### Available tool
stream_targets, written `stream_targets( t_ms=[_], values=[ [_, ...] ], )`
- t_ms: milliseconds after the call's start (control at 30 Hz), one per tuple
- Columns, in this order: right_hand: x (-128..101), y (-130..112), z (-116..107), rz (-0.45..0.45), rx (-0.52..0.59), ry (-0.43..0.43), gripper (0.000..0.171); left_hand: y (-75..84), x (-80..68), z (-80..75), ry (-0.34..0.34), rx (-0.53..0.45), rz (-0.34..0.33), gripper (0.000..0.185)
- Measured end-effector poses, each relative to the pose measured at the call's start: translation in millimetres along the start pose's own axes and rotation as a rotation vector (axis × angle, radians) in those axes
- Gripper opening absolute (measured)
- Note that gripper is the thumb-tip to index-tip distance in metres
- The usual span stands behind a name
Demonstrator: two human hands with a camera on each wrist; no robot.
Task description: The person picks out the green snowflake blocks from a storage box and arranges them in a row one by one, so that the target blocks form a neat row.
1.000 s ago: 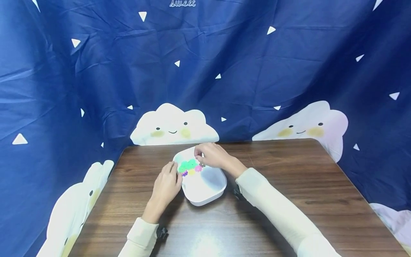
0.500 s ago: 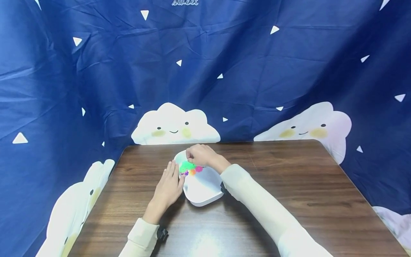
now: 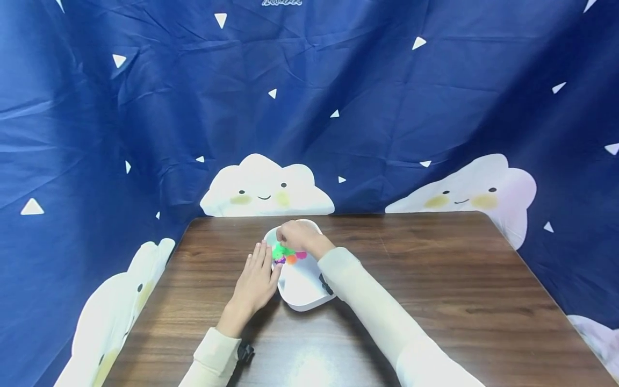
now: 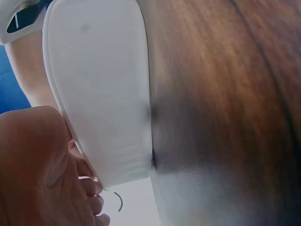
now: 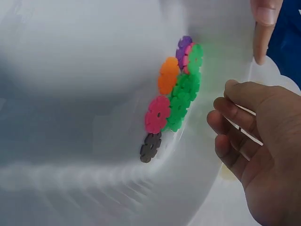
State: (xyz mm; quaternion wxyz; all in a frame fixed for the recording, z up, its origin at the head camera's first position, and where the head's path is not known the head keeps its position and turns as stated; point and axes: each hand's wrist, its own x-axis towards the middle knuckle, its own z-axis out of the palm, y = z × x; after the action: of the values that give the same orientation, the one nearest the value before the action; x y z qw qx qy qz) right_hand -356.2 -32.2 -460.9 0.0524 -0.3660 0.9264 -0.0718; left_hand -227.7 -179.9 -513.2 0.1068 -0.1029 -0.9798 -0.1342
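Observation:
A white plastic tray (image 3: 302, 290) with rounded corners stands tilted on the table. Against its far inner wall lie several flower-shaped plastic discs: green discs (image 5: 179, 108), an orange disc (image 5: 168, 75), a pink disc (image 5: 157, 114), a dark grey disc (image 5: 150, 147) and a purple disc (image 5: 183, 52). My left hand (image 3: 256, 282) rests at the tray's left side with its fingers straight. In the left wrist view, the left hand (image 4: 42, 169) lies along the tray's edge. Above the discs is my right hand (image 3: 299, 236); in the right wrist view its fingers are loosely bent and nothing shows between them.
The brown wooden table (image 3: 435, 279) extends on both sides of the tray. Behind it hangs a blue curtain (image 3: 367, 107) printed with smiling clouds. A black device (image 3: 245, 352) sits at the left wrist.
My right hand and forearm have moved left across the tray, toward the green discs. The left hand has stayed at the tray's left side, its fingers now straighter. The view has shifted slightly.

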Motion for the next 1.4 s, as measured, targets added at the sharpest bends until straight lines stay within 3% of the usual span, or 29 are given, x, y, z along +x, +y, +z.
stream_targets(
  t_ms=[333,600,967,1400],
  values=[
    [7,-3,9,0.059,-0.001,-0.054,0.027,0.3,-0.1,-1.2,-0.012,0.018,0.012,0.064],
    [8,-3,11,0.069,-0.089,-0.084,0.029,1.9,0.9,-4.0,-0.031,0.03,0.022,0.065],
    [13,-7,16,0.04,-0.207,-0.072,0.024,1.2,2.7,-1.2,-0.038,-0.02,0.026,0.062],
    [14,-12,18,0.046,-0.278,-0.07,0.016,1.2,0.7,-3.7,-0.027,-0.008,0.024,0.06]
  ],
)
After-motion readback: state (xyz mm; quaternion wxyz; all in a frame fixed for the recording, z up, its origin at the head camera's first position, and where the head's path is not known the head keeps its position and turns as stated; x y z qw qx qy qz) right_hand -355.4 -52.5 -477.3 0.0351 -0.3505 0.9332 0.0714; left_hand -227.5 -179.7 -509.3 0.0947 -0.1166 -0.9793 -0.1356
